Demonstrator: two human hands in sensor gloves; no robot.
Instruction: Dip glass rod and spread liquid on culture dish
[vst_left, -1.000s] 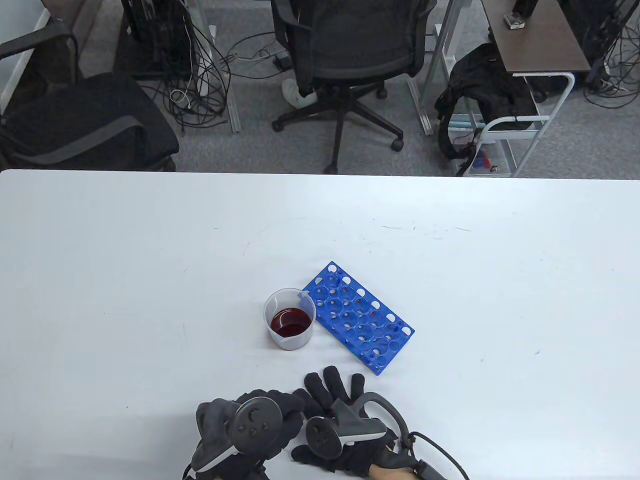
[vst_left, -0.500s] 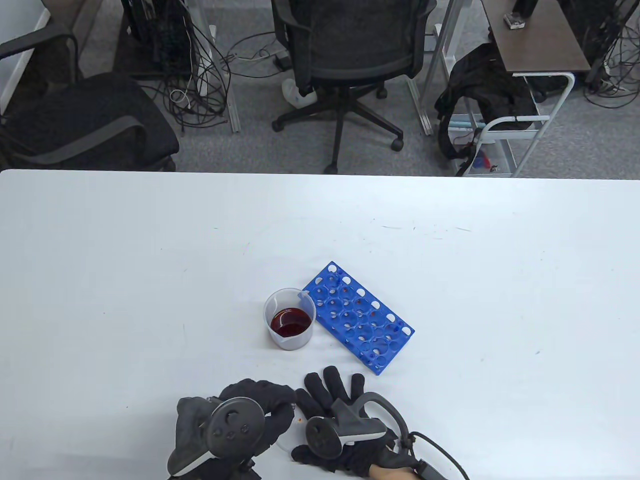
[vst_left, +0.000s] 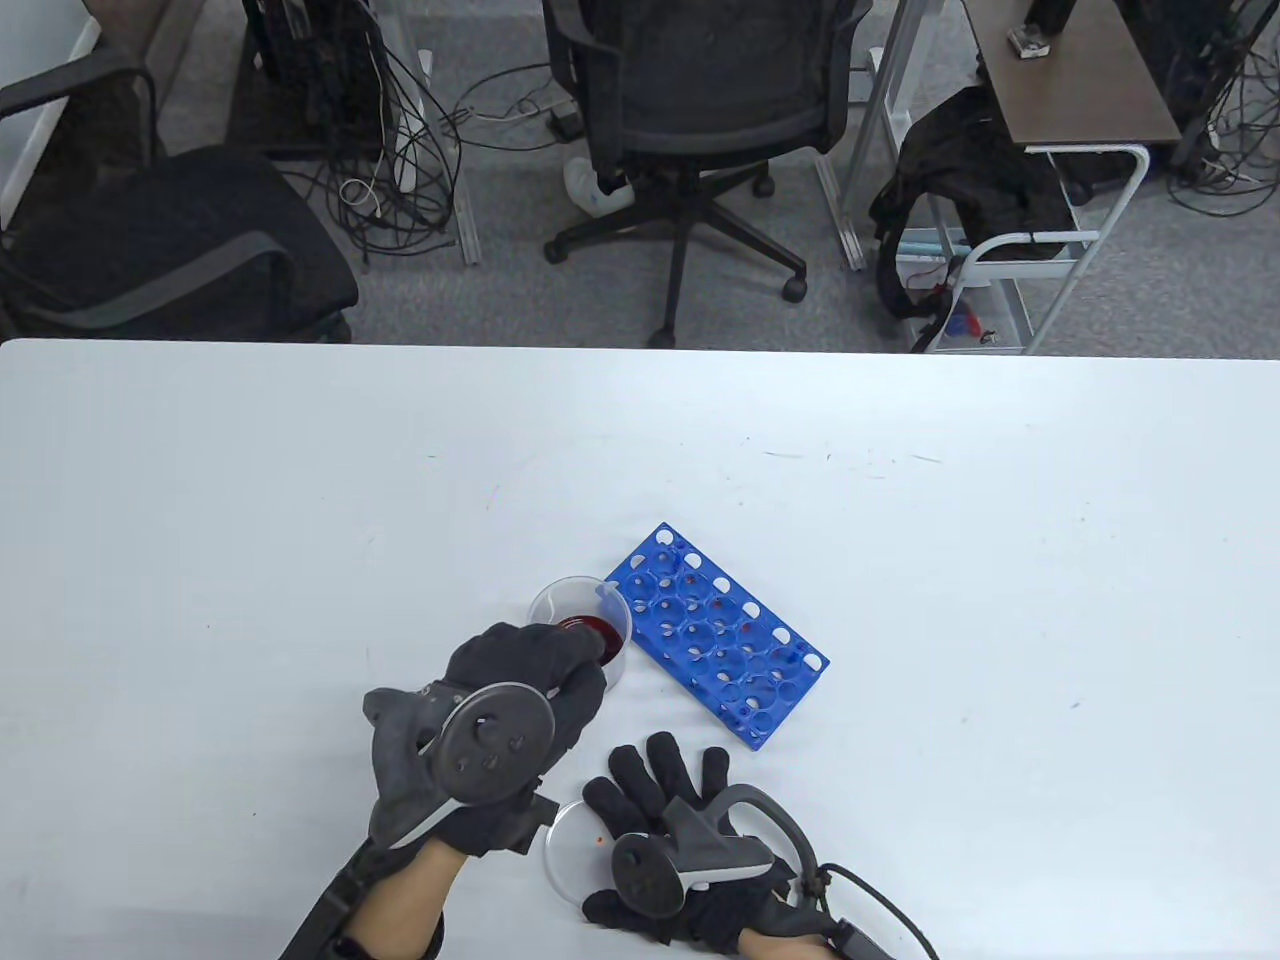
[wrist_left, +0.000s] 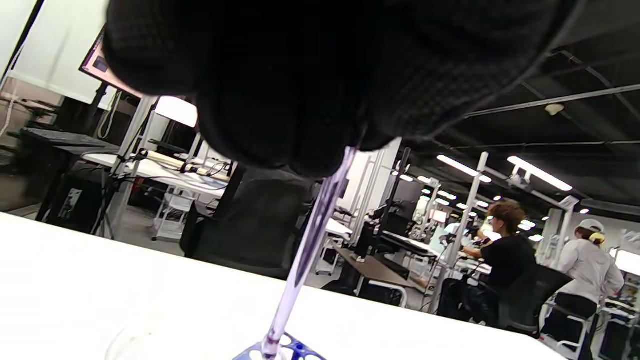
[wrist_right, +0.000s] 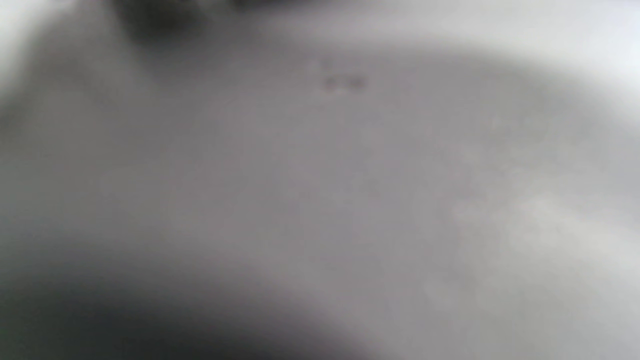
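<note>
My left hand (vst_left: 545, 670) grips a clear glass rod (wrist_left: 310, 245) that hangs down from its closed fingers in the left wrist view. In the table view the hand is over the near rim of the beaker (vst_left: 570, 600) of dark red liquid and hides the rod. The clear culture dish (vst_left: 570, 850) lies on the table near the front edge with a small red spot on it. My right hand (vst_left: 660, 785) lies flat, fingers spread, on the dish's right side. The right wrist view is a blur.
A blue test tube rack (vst_left: 715, 633) lies flat just right of the beaker; it also shows at the bottom of the left wrist view (wrist_left: 295, 349). The white table (vst_left: 300, 520) stretches wide on both sides. Office chairs and desks stand beyond its far edge.
My left hand has lifted off the culture dish and moved forward to the beaker, uncovering the dish. My right hand has stayed in place.
</note>
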